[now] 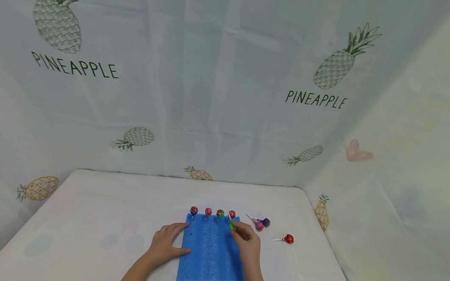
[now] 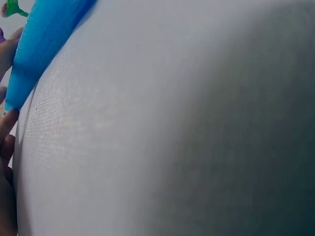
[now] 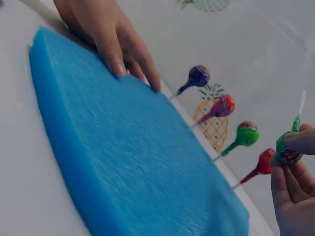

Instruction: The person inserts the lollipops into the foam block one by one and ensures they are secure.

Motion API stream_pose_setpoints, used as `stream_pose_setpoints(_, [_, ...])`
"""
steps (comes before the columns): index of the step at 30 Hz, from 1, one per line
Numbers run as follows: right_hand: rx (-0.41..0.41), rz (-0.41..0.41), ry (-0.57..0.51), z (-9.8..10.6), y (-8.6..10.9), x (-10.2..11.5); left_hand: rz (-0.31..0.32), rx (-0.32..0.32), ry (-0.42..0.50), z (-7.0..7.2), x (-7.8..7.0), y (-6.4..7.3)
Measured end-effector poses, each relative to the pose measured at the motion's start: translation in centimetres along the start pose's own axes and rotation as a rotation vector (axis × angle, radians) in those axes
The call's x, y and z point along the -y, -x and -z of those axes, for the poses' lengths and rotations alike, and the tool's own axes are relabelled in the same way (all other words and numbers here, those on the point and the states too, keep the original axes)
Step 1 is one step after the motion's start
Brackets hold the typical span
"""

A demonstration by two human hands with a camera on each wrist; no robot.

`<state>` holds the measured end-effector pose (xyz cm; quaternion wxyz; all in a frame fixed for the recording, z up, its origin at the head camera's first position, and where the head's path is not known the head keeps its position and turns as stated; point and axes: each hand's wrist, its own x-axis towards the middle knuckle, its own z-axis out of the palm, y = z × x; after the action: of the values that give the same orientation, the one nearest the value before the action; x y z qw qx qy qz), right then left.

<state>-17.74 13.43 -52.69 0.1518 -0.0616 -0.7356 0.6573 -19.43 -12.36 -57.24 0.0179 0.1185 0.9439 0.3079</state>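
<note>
Okay so there's a white surface [image 1: 130, 203] with a blue foam board [image 1: 209, 260] lying on it. Left hand [image 1: 165, 242] is at the board's 9 o'clock, fingers spread, touching its edge. Right hand [image 1: 249, 242], around 2 o'clock, has its fingers pinching a green lollipop [image 1: 232, 227], stick up. Four planted lollipops [image 1: 220, 213] line the 12 o'clock edge; three loose lollipops [image 1: 289, 238] lie toward 2–3 o'clock.

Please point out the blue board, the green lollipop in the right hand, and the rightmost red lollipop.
Blue board [image 1: 210, 255]: head view, on its bare top face.
Held green lollipop [image 3: 285, 153]: right wrist view, on its wrapped round head.
Rightmost red lollipop [image 1: 289, 239]: head view, on its round head.
</note>
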Motion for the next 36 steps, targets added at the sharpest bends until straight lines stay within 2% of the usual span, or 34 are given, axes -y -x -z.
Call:
stream_pose_setpoints(6, [-0.065, -0.066, -0.029, -1.2, 1.5, 0.2, -0.008, 0.004, 0.003, 0.0, 0.1, 0.0])
stream_pose_setpoints(14, [-0.102, -0.141, -0.079, -2.4, 2.3, -0.3, -0.004, -0.001, 0.006, 0.3, 0.1, 0.1])
stream_pose_setpoints(19, [-0.102, -0.158, -0.126, -3.1, 2.6, -0.8, -0.004, 0.009, 0.019, 0.2, -0.1, 0.1])
stream_pose_setpoints(28, [-0.045, -0.203, -0.213, -4.1, 3.0, -1.0, 0.0, 0.026, 0.013, -0.2, -0.2, 0.0])
stream_pose_setpoints(36, [-0.066, -0.22, -0.172, -4.5, 3.1, -1.7, -0.009, 0.015, -0.001, -0.2, 0.0, 0.0])
